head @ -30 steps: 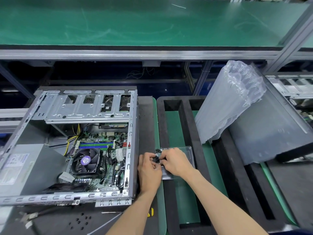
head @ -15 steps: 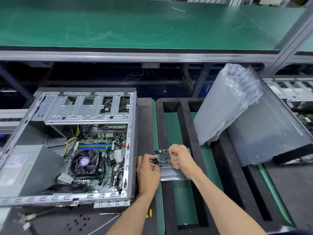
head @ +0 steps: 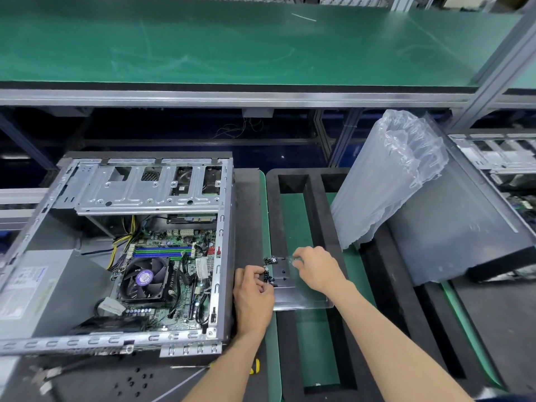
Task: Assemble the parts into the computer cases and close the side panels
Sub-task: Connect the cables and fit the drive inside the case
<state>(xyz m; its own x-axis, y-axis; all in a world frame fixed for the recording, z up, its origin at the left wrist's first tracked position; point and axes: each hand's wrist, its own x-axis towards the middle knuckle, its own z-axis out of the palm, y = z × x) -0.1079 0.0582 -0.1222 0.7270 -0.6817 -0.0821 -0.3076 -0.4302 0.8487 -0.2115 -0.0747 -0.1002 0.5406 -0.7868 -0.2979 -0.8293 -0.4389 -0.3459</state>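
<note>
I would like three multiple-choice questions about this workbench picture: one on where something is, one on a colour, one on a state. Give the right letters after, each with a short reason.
1. Where does the clear plastic tray lie?
A. inside the case
B. on the black foam frame, right of the case
C. on the upper shelf

2. What colour is the sticker at the centre of the cooling fan?
A. purple
B. red
C. yellow

3. How is the computer case?
A. closed by its side panel
C. wrapped in air cushion
B. open, motherboard showing

Answers: 1 B, the tray rests across the foam by both hands; 2 A, the fan hub is purple; 3 B, the board and cables lie exposed.
</note>
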